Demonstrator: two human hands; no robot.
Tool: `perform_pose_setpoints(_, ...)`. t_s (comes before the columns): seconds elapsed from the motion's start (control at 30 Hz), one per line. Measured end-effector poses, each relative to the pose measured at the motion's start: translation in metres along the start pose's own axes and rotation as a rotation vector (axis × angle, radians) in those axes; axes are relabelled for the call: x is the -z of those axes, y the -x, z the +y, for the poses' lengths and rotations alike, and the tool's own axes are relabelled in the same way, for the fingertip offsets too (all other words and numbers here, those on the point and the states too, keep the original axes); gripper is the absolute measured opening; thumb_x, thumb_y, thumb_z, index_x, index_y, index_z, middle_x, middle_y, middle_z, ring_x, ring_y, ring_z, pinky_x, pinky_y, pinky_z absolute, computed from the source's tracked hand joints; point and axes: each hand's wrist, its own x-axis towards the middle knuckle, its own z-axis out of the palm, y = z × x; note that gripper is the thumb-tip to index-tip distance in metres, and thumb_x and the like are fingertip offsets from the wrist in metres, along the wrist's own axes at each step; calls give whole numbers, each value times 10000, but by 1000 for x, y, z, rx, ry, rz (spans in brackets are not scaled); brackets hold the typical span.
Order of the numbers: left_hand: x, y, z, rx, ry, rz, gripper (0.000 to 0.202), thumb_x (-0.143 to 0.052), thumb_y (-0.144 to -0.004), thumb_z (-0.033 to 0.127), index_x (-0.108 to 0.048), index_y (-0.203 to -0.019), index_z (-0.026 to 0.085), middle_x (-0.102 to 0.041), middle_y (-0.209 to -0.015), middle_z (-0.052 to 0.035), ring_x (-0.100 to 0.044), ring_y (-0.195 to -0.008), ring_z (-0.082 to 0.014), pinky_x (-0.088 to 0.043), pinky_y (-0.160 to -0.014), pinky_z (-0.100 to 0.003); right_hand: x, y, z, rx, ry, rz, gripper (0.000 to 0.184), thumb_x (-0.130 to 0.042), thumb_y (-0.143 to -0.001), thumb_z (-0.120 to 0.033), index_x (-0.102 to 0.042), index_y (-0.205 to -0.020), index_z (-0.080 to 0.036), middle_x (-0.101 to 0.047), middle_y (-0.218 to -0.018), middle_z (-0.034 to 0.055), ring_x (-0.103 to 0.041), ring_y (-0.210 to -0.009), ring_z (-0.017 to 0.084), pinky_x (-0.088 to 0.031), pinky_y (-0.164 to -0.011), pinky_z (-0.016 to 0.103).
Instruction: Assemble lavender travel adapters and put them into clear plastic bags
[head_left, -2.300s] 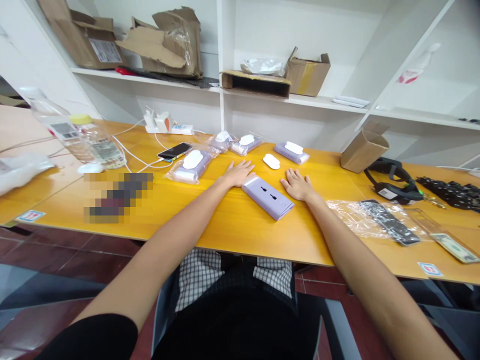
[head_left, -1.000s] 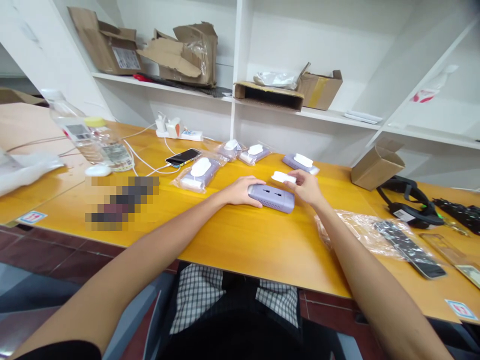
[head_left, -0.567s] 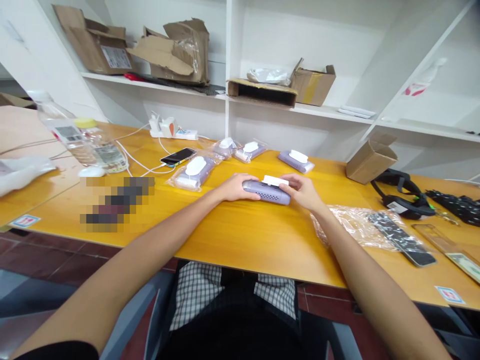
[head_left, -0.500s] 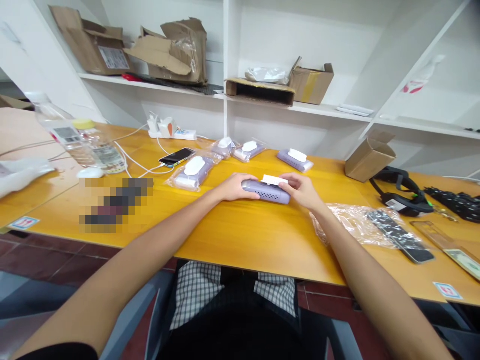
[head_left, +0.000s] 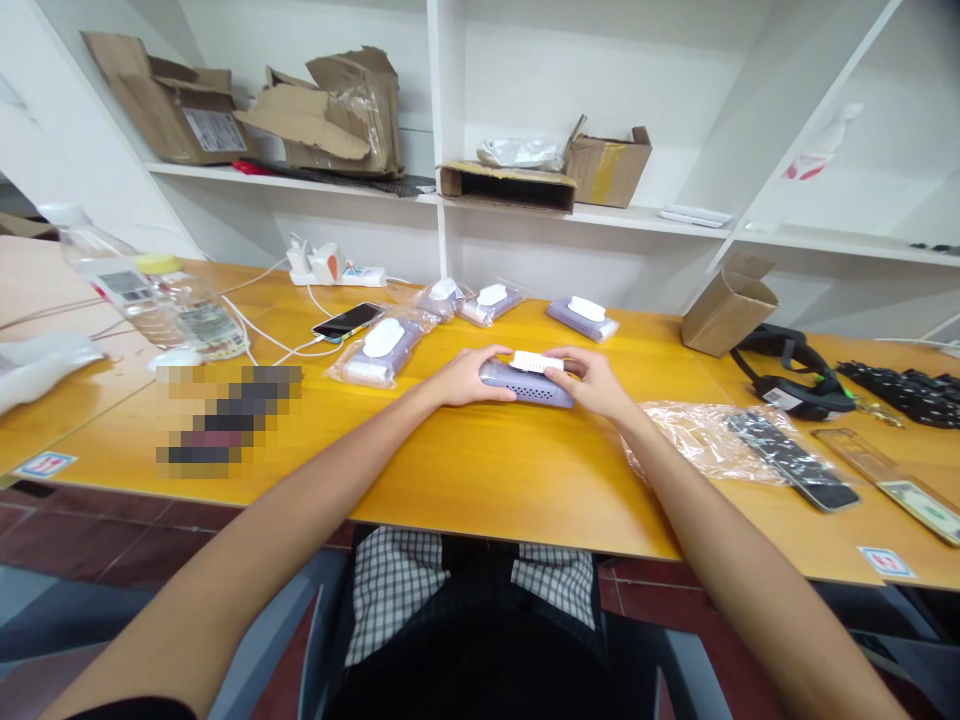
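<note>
On the table in front of me, my left hand (head_left: 478, 377) grips the left end of a light purple case (head_left: 527, 384) with rows of small dark holes along its front. My right hand (head_left: 586, 376) pinches a small white oval piece (head_left: 536, 362) with a ridged edge, lying along the top of the case. Whether the white piece is joined to the case I cannot tell. Farther back, a similar purple case (head_left: 562, 318) with a white oval on top stands unwrapped. Several more, such as this wrapped case (head_left: 397, 350), lie in clear plastic bags to the left.
A charging phone (head_left: 348, 321), a power strip (head_left: 360, 275) and plastic bottles (head_left: 112, 265) stand at left. To the right are a crumpled plastic bag (head_left: 675, 435), another phone (head_left: 825, 492), a black headset (head_left: 806, 395) and a cardboard box (head_left: 727, 305). Shelves with cartons rise behind.
My right hand has brought the white piece slightly left and lower over the purple case, so it lies flatter along the top. The whole view has shifted a little.
</note>
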Motion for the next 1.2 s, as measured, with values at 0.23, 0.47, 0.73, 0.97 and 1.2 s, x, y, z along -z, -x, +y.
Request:
perform_pose_setpoints(0.23,0,-1,-1,-4,-23,-8,926,-843,-683,687,-582,-1465,265,-676,-1380,-128,-614,-1286,-374,-473,-1111,-520,-2,1,-10,32,48,-4,308,-768,-890,-422,-782,-1130,-230,-799,-1163,110,-758,-1076,303,-598,-984,488)
perform_pose_setpoints(0.47,0,-1,-1,7,-38,-11,939,-840,-687,684,-567,-1480,261,-669,-1396,-130,-601,-1305,-381,-468,-1122,-530,0,3,-17,78,72,-15,292,-728,-913,-404,-796,-1131,-223,-794,-1144,98,-752,-1046,277,-601,-961,442)
perform_pose_setpoints(0.73,0,-1,-1,4,-35,-26,946,-830,-701,689,-547,-1498,264,-656,-1425,-130,-587,-1323,-372,-459,-1132,-531,2,0,-11,35,33,-26,324,-739,-901,-423,-801,-1146,-219,-793,-1207,107,-750,-1087,286,-587,-1021,475)
perform_pose_setpoints(0.97,3,-1,-1,-28,-32,-39,962,-835,-711,679,-516,-1541,311,-677,-1361,-112,-610,-1276,-370,-462,-1116,-537,5,1,-10,21,19,-62,338,-764,-882,-414,-810,-1169,-242,-790,-1199,95,-745,-1068,290,-582,-1025,498)
perform_pose_setpoints(1.2,4,-1,1,-59,-34,-52,944,-824,-738,656,-500,-1568,347,-661,-1422,-86,-609,-1281,-366,-443,-1139,-529,6,-2,-4,-11,-29,-77,334,-747,-886,-425,-811,-1161,-246,-800,-1207,82,-741,-1078,292,-581,-1004,492)
